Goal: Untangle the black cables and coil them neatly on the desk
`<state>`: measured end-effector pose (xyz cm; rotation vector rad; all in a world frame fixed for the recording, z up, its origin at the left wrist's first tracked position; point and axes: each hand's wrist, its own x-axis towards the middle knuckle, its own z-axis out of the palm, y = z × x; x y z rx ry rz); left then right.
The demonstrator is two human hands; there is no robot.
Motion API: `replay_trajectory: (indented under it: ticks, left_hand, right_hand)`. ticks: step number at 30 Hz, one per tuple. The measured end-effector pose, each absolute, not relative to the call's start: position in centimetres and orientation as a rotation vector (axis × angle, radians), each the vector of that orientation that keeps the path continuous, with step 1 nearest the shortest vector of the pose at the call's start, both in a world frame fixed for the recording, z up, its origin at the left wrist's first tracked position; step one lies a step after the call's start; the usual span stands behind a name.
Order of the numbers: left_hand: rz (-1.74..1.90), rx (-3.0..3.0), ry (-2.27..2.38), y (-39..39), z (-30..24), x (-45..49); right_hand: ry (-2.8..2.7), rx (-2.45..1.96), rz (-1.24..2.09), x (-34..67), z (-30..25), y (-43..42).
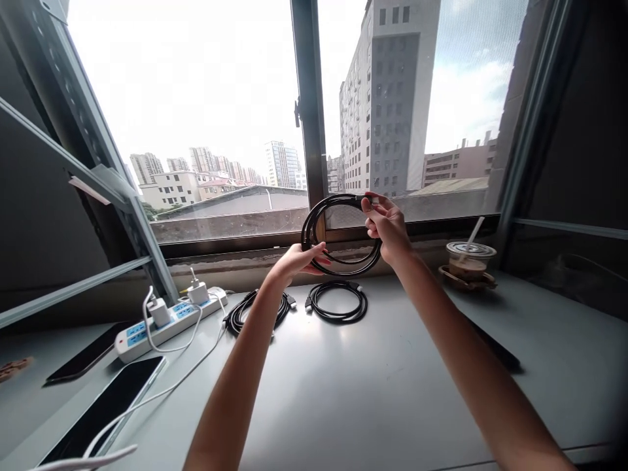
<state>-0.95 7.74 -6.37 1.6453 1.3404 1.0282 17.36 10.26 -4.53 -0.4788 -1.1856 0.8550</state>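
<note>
A coiled black cable (347,267) is held up in front of the window, above the table. My left hand (297,260) grips its lower left side, thumb laid over the loops. At the upper right of the loop, my right hand (385,222) pinches the coil near a cable end, which the fingers partly hide. Just below lies a second black coiled cable (363,307) with its dark plugs showing. Further left is a thicker black cable coil (235,319), partly covered by my left forearm, with a plug at its right side.
A white power strip (128,353) with plugged-in chargers and white cords stands at the left, near two phones, one dark phone (88,353) behind. A lidded iced drink (470,258) with a straw is at the right. A dark flat object (495,347) lies beside my right forearm.
</note>
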Motion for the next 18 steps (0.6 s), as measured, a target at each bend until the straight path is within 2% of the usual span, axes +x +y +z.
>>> replay_trajectory:
  ticks: [7, 13, 18]
  left_hand:
    - [1.134, 1.535, 1.231, 8.3, -6.5, -1.2]
    - [1.282, 1.467, 1.403, 9.0, -7.4, 0.0]
    - [1.271, 1.504, 1.552, 10.9, -10.0, -0.2]
  right_hand:
    - [-1.289, -0.483, 0.774, 16.6, -4.7, 10.4]
    - [-1.595, -0.947, 0.193, 17.1, -6.6, 12.3]
    - [-1.875, -1.190, 0.180, 18.1, -9.1, 14.3]
